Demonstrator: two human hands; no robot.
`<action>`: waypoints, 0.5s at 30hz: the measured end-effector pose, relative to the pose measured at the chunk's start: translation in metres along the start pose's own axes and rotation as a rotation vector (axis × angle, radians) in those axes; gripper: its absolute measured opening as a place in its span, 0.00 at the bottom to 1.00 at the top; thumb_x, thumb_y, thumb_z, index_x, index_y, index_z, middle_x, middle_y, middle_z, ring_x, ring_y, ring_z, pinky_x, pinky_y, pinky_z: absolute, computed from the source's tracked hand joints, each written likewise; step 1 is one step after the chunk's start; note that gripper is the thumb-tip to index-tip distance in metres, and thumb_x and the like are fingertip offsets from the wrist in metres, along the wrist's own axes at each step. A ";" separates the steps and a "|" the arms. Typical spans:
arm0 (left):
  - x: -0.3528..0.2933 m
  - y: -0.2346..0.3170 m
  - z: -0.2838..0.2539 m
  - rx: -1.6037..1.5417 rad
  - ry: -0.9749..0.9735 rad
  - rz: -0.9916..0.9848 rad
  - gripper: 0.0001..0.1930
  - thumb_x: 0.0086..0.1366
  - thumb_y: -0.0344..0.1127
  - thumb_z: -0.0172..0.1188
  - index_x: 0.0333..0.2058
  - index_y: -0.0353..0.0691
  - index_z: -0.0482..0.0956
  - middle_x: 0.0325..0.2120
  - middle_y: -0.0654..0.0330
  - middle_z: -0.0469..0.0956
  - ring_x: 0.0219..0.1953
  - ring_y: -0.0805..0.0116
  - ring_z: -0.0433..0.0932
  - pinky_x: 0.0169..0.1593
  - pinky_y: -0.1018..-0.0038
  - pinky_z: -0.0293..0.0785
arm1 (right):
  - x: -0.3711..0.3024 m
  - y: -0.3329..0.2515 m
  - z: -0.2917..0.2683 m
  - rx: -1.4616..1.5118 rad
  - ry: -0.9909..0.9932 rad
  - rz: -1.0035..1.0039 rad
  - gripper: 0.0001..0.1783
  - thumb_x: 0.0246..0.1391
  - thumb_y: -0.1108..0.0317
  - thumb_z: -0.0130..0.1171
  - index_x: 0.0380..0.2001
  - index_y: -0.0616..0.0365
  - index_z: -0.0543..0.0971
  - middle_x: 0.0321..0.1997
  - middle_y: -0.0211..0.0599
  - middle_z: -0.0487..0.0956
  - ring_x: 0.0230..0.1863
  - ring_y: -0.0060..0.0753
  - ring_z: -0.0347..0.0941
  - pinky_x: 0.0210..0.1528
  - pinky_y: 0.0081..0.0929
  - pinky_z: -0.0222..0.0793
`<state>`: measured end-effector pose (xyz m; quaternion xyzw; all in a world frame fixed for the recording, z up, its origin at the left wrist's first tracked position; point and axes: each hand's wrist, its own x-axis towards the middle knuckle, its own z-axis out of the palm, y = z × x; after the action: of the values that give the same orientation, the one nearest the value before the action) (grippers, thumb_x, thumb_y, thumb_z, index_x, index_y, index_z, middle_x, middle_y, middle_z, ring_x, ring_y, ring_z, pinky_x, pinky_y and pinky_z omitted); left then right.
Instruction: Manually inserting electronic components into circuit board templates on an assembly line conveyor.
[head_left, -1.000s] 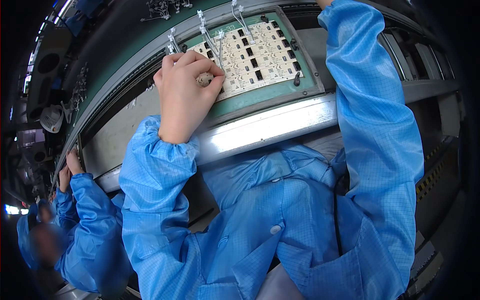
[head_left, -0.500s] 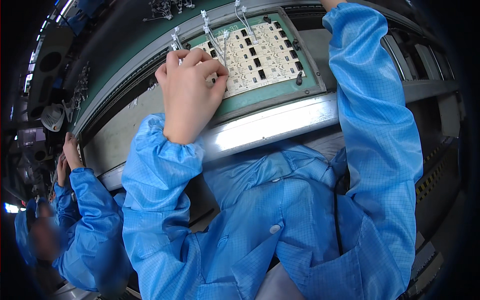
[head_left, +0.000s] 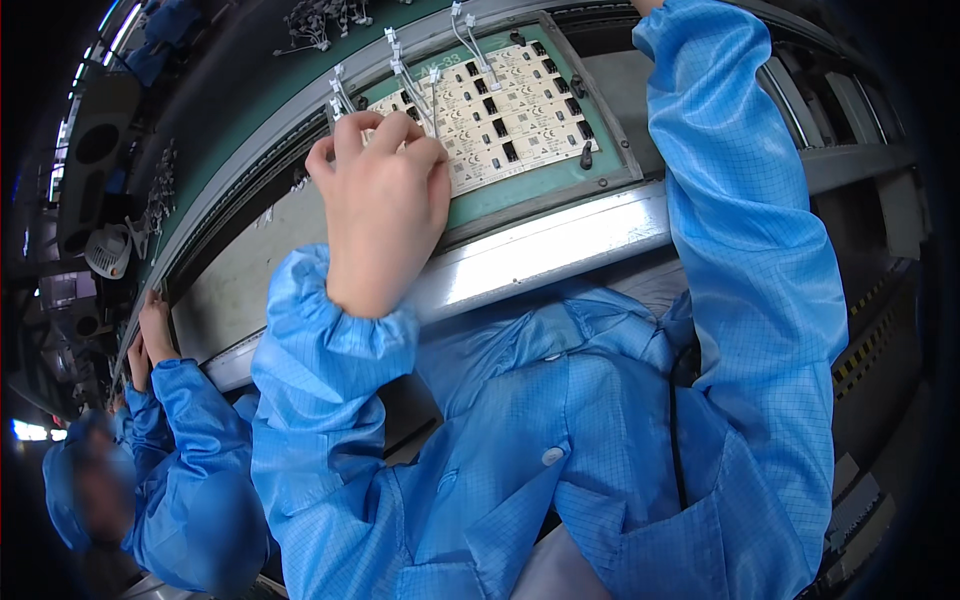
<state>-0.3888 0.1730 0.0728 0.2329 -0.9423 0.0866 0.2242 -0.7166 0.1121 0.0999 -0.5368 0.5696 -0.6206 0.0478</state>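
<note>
My left hand (head_left: 385,205) is over the near left part of a cream circuit board panel (head_left: 520,115), fingers curled and pressed together. Its fingertips and whatever is between them are hidden from view. The panel lies on a green carrier plate (head_left: 520,190) and bears rows of black connectors. Thin white wire leads (head_left: 398,62) with small white plugs stand up from its far side, and one lead runs down close to my fingers. Of my right hand (head_left: 648,5) only a sliver shows at the top edge, beyond the blue sleeve; its fingers are out of the picture.
A metal rail (head_left: 550,240) runs along the near side of the carrier. Loose wire leads (head_left: 322,22) lie in a heap on the green surface beyond. At the left stand a small white fan-like device (head_left: 108,250) and a co-worker's hands (head_left: 155,325) at the line.
The whole view has shifted slightly. My left hand has drawn a little toward me over the panel, and its thumb is now tucked further in. My right arm stays stretched out.
</note>
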 end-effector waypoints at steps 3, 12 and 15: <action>-0.006 0.003 -0.005 0.026 -0.009 0.029 0.03 0.56 0.31 0.63 0.28 0.39 0.82 0.36 0.62 0.77 0.50 0.56 0.71 0.55 0.52 0.61 | 0.001 0.000 0.007 0.049 0.005 -0.016 0.06 0.56 0.75 0.60 0.36 0.65 0.78 0.27 0.36 0.81 0.26 0.23 0.78 0.30 0.20 0.74; 0.011 -0.042 -0.003 -0.398 -0.307 -0.152 0.09 0.61 0.37 0.62 0.36 0.44 0.86 0.41 0.60 0.79 0.51 0.56 0.75 0.52 0.51 0.65 | -0.058 -0.028 0.002 0.414 -0.136 0.050 0.08 0.58 0.77 0.59 0.41 0.67 0.78 0.35 0.37 0.82 0.37 0.26 0.81 0.43 0.21 0.77; 0.059 -0.122 0.015 -0.234 -0.044 -0.301 0.12 0.62 0.38 0.60 0.43 0.51 0.86 0.44 0.62 0.81 0.49 0.60 0.79 0.53 0.50 0.64 | -0.093 -0.029 -0.010 0.247 -0.278 0.002 0.10 0.61 0.70 0.59 0.44 0.58 0.82 0.43 0.37 0.84 0.49 0.31 0.81 0.52 0.28 0.74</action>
<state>-0.3834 0.0386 0.0938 0.3455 -0.9051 -0.0631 0.2396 -0.6690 0.1912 0.0675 -0.6068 0.4776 -0.6057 0.1920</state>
